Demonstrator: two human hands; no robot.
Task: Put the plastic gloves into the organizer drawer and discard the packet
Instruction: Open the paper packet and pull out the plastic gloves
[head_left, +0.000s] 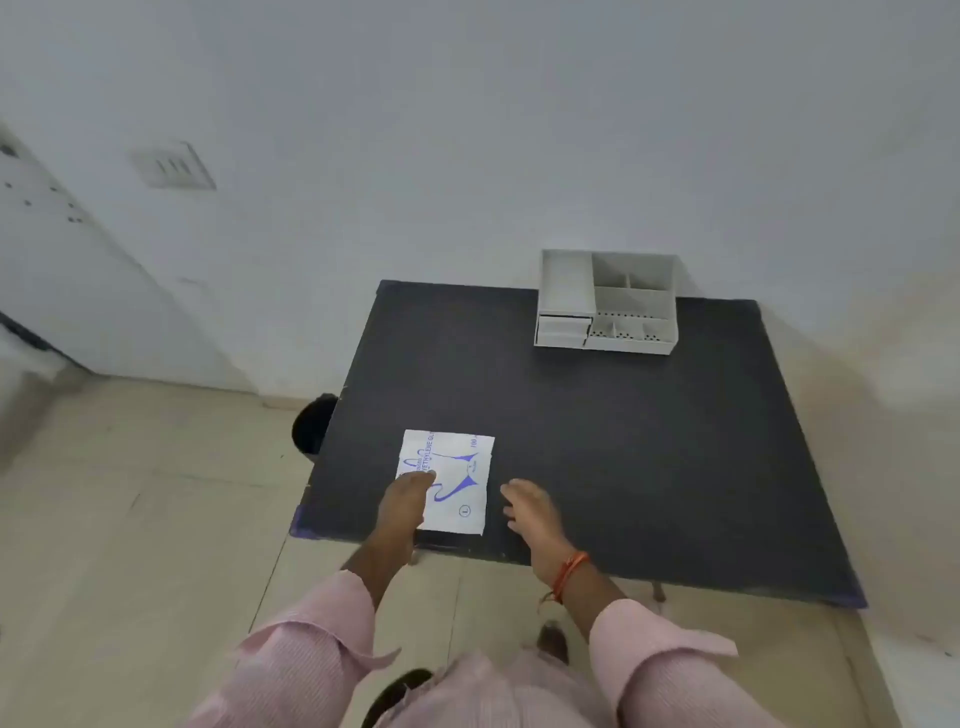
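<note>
so far almost nothing of the task is done, judging by how things lie: the packet of plastic gloves (452, 480) lies flat and apparently unopened near the front left corner of the dark table (597, 441), and the white organizer (607, 304) stands at the far edge, well apart from it, with its small drawers (563, 330) at its left front shut. the left hand (402, 501) rests on the packet's left side, fingers laid flat on it rather than closed round it. the right hand (530, 512) is just beside the packet's right edge, loose and empty, fingers spread, touching nothing but perhaps the tabletop. left to do: open the packet, take the gloves out, pull a drawer, put them in, and throw the packet away. a dark round bin (314, 423) shows on the floor by the table's left edge, likely the place for it. nothing lies between packet and organizer; the stretch of tabletop is bare.
</note>
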